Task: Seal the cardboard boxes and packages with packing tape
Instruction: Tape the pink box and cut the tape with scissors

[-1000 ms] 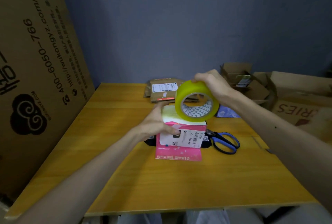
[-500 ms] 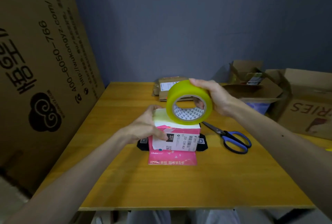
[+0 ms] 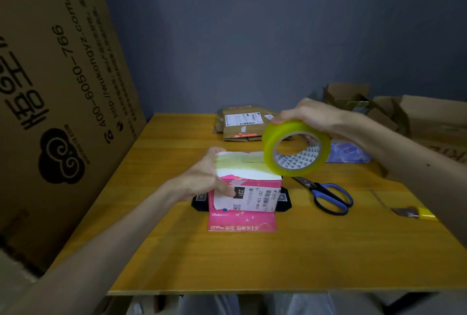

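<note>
**Yellow wooden table, loaded**

Holding up a pink box at the middle, front flap lying flat on the wood. Carrying scissors just right of it, brown parcels stacked at the far edge, a bluish packet far right, and a yellow-ended item near the right edge.

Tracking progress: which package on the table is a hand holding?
The pink box, gripped by the left hand, a yellowish tape strip across its top. The brown parcel at the back lies untouched.

Blue-handled scissors (blades closed), on yellow wooden table; grey-blue wall behind
</note>
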